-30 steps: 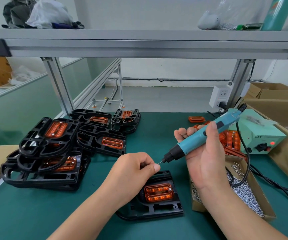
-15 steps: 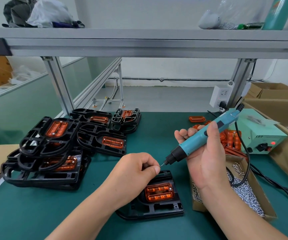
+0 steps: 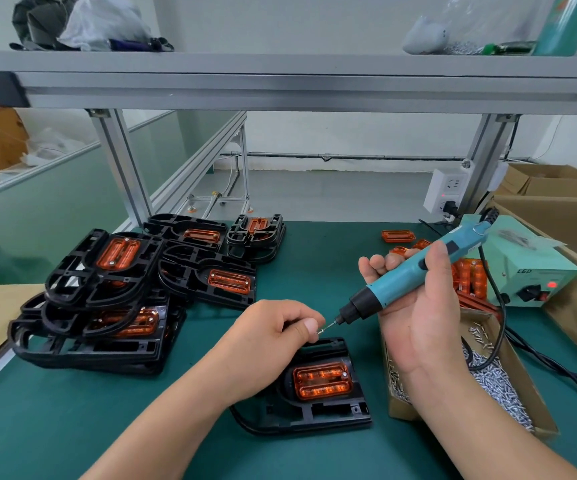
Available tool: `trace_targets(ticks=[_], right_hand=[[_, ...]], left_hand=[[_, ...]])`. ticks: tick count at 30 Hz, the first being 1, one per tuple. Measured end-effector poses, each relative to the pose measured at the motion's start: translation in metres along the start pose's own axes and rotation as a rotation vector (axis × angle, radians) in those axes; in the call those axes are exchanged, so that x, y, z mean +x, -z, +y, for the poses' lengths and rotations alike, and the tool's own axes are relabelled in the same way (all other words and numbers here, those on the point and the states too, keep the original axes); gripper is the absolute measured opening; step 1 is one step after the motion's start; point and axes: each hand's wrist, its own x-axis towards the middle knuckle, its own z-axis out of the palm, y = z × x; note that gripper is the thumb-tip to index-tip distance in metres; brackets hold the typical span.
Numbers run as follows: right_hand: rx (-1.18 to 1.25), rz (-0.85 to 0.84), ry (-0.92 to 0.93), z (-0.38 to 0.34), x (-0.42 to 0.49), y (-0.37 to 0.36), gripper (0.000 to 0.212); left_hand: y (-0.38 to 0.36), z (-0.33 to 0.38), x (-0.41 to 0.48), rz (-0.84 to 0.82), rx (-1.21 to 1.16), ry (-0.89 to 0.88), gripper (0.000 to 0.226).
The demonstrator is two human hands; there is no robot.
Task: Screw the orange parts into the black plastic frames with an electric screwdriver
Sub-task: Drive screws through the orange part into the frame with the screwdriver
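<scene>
Orange part (image 3: pixel 322 380) is seated in the black frame (image 3: pixel 318 407) lying on the green mat (image 3: pixel 72 427) before the person. "LED" can be read on the teal power box (image 3: pixel 536 271). The electric screwdriver (image 3: pixel 411 275) is clasped in the right hand (image 3: pixel 415 306), raised slightly since a second ago, its bit met by a small screw pinched between the left hand (image 3: pixel 273 344) fingertips. The frame's left side is hidden beneath that hand. Screws fill a cardboard box (image 3: pixel 508 386).
</scene>
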Motion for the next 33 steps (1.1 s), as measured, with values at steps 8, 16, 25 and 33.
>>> trace_targets(ticks=[8,16,25,33], right_hand=[[0.007,0.009,-0.004,-0.001,-0.002,-0.002,0.034],[-0.017,-0.005,0.004,-0.002,-0.003,-0.003,0.034],[-0.029,-0.028,-0.005,-0.003,-0.007,-0.006,0.030],[-0.128,-0.140,-0.018,0.001,-0.023,-0.020,0.024]], left_hand=[[-0.005,-0.001,-0.001,-0.001,0.020,-0.013,0.008],[-0.007,0.000,-0.001,0.017,-0.009,-0.034,0.006],[0.019,-0.005,0.002,-0.014,0.182,-0.032,0.022],[0.022,-0.018,0.007,-0.133,0.330,0.037,0.019]])
